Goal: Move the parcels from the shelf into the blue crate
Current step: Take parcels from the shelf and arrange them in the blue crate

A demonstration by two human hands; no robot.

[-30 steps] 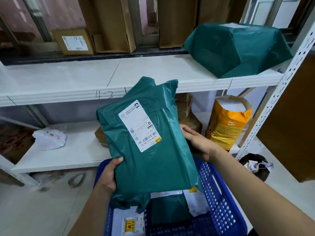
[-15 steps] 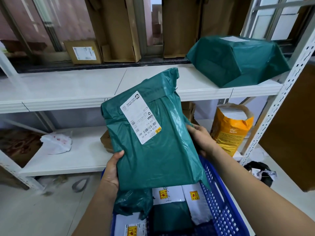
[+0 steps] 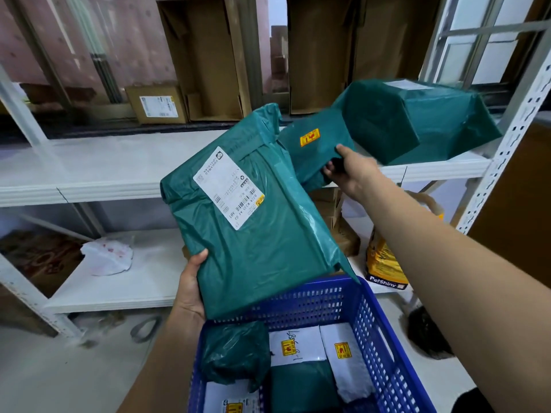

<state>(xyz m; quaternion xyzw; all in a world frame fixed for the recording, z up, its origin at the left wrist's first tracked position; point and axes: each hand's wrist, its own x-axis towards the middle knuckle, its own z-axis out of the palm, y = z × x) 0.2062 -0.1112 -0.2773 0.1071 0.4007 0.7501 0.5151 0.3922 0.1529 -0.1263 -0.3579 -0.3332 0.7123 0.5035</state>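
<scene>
The right hand [image 3: 353, 171] has let go of the big green parcel [image 3: 256, 216] it was steadying a moment ago and now reaches up to the shelf [image 3: 119, 165], its fingers [image 3: 330, 169] closed on the near edge of a flatter green parcel [image 3: 316, 147] with a yellow sticker; that second parcel is tilted, its near end lifted past the shelf's front lip, its far end apparently tucked against the bulky green parcel [image 3: 417, 120] sitting further right on the same shelf; the left hand [image 3: 190, 290] alone now carries the big green parcel, thumb wrapped over its lower left edge, the bag tilted with its white label facing up; its bottom edge hangs just above the far rim of the blue crate [image 3: 384, 338] but is not yet inside; the crate already holds 1 crumpled green bag [image 3: 235, 353] and several flat white and green packets; so 2 parcels look to be in transit at once; 1-handed, the soft bag may sag or slip, so lowering it in first seems safest; the bulky parcel remains for later.
</scene>
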